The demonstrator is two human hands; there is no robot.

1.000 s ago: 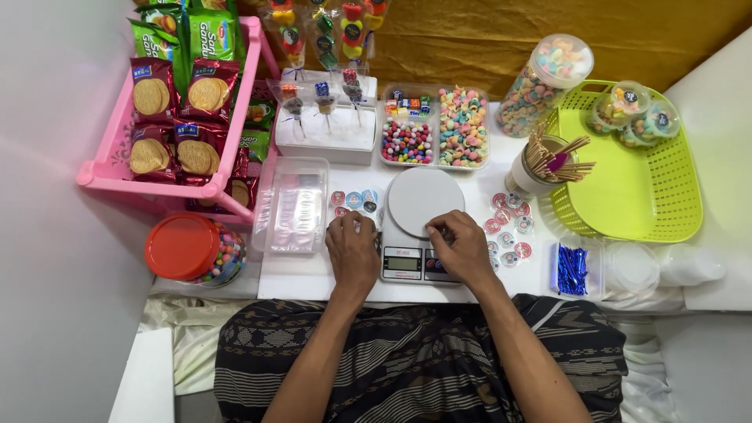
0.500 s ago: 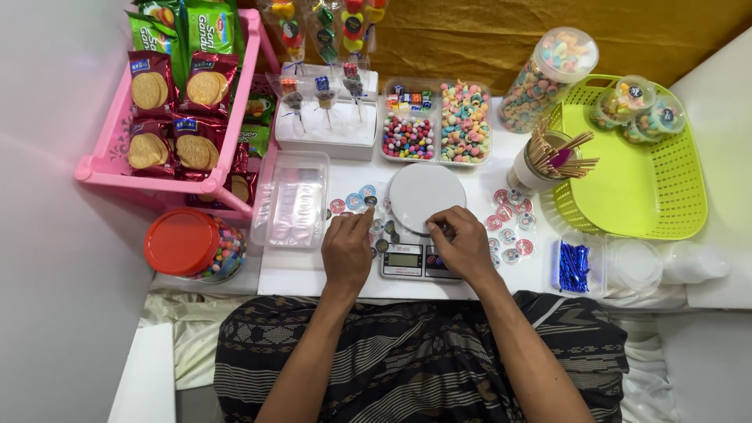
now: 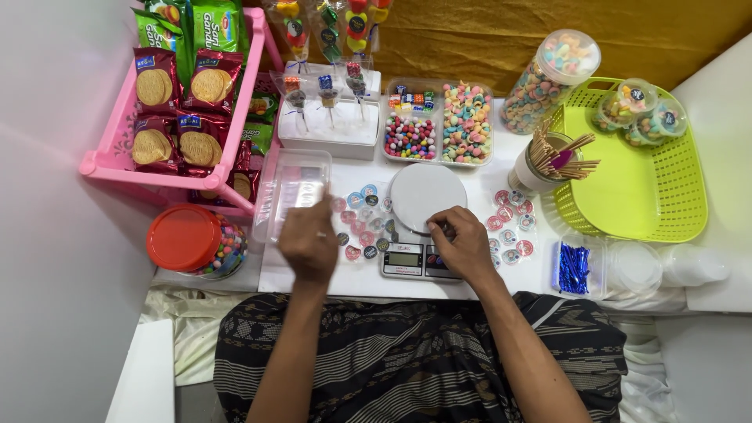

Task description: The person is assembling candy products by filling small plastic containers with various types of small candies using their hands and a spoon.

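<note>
Landmark for all entries: the kitchen scale (image 3: 423, 223), a white round platter over a display strip, sitting mid-tabletop (image 3: 313, 278).

- Far left of the scale: a pink basket (image 3: 110, 160) is holding biscuit packets (image 3: 184, 110); below it a jar with an orange lid (image 3: 184, 237) is showing coloured sweets through its wall.
- Left of the scale: a clear lidded box (image 3: 291, 192) is lying flat.
- Left hand (image 3: 309, 243): hovering just left of the scale, over the near end of the clear box and beside the round stickers (image 3: 356, 223). Its grip is loosely curled, knuckles up; whether it is pinching anything cannot be told.
- Behind the scale: a white block of lollipops (image 3: 329, 125) and a two-part tray of sweets (image 3: 439, 125) are standing against the yellow cloth.
- Right hand (image 3: 462, 243): resting on the scale's front right corner, fingertips touching the platter's edge, grip nearly closed, holding nothing visible.
- Right of the scale: more stickers (image 3: 509, 227), a cup of wooden sticks (image 3: 548, 160), a tall candy jar (image 3: 548, 82), a green basket (image 3: 642, 180) with small tubs, blue twist ties (image 3: 574, 268).

Risk, as judged: the right hand's weight on the platter is likely skewing any reading; the left sleeve-side sweep could be scattering loose stickers or nudging the box off the tabletop edge.
</note>
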